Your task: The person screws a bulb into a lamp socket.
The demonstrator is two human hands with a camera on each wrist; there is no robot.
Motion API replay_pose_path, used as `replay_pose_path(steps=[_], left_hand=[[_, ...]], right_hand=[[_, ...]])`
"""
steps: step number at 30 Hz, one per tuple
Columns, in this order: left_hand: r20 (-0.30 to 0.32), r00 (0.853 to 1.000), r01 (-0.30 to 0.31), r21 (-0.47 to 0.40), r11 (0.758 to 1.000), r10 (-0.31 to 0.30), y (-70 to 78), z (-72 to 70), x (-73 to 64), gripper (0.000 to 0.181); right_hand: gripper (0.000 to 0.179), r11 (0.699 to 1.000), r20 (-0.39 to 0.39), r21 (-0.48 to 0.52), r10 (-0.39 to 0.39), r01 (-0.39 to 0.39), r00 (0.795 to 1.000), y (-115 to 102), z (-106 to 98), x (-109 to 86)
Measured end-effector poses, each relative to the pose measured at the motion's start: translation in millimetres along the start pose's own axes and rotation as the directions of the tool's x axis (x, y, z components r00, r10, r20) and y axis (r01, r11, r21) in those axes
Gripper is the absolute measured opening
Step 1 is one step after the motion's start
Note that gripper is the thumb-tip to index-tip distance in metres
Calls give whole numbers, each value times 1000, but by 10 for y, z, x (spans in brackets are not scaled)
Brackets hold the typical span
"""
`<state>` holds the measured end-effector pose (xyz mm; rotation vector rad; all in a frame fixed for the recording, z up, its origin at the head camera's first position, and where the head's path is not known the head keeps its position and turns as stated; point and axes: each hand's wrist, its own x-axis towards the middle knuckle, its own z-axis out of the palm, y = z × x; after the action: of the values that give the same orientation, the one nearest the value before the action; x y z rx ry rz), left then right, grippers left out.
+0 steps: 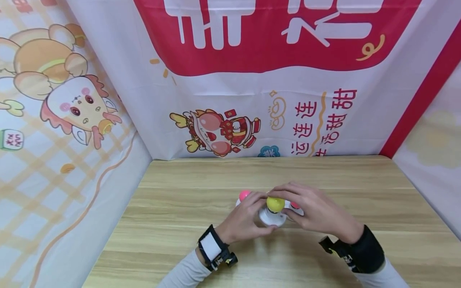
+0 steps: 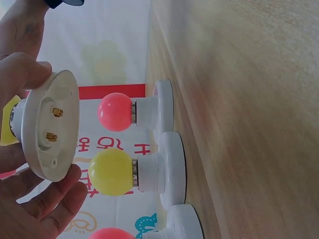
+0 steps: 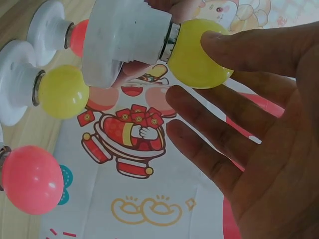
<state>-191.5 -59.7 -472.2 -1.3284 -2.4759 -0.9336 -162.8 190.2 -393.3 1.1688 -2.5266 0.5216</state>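
Above the table, my left hand (image 1: 245, 220) grips a round white lamp holder (image 2: 52, 127) by its rim, thumb on one side and fingers on the other. Two brass screw terminals (image 2: 51, 137) show on its open underside. A yellow light bulb (image 3: 197, 55) sits in the holder's socket, a band of its metal cap showing. My right hand (image 1: 317, 208) pinches this bulb, thumb (image 3: 224, 50) on the glass and the index finger on the far side. Its other fingers are spread away from the bulb.
Behind the hands, a row of white lamp holders stands on the wooden table (image 1: 180, 240): a pink bulb (image 2: 116, 112), another yellow bulb (image 2: 112, 172) and a second pink bulb (image 2: 113, 234) are in them. A printed cloth (image 1: 223, 92) hangs at the table's back edge.
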Motion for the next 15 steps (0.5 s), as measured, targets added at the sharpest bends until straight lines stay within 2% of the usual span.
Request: replay_pose_path(steps=[7, 15], left_hand=[[7, 1000, 7, -26, 1000, -7, -2, -3, 1, 65], [7, 1000, -9, -21, 1000, 10, 3, -1, -3, 68]], right_hand=[[56, 1000, -11, 8, -6, 6, 1000, 11, 1, 1], [56, 1000, -5, 3, 21, -21, 1000, 0, 0, -11]])
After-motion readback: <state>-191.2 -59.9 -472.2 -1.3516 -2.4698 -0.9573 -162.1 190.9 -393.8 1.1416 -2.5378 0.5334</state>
